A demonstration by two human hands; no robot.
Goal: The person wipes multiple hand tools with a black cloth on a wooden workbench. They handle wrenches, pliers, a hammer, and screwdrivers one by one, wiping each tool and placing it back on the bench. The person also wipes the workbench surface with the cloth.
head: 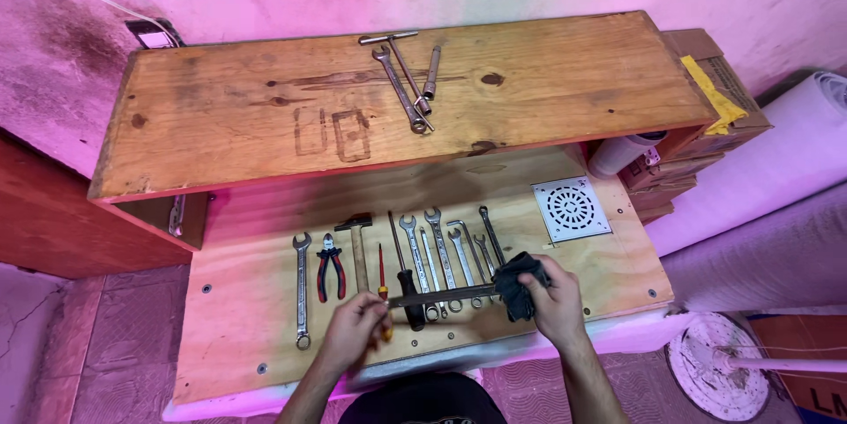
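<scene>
My left hand (pixel 356 329) grips the near end of a long flat metal tool (pixel 441 294), which lies level above the lower wooden board (pixel 247 300). My right hand (pixel 551 296) clutches a dark cloth (pixel 516 278) wrapped around the tool's far end. Beneath the hands lies a row of tools: a spanner (pixel 303 287), red-handled pliers (pixel 331 267), a hammer (pixel 357 243), a small red and yellow screwdriver (pixel 381 274), a black-handled screwdriver (pixel 404 278) and several more spanners (pixel 445 247).
An upper wooden shelf (pixel 265 115) carries a T-handled wrench (pixel 401 58), a spanner (pixel 397 84) and a socket bar (pixel 431 71). A white square drain grate (pixel 571 209) rests on the lower board. Cardboard boxes (pixel 715 89) and white rolls (pixel 798 150) stand at right.
</scene>
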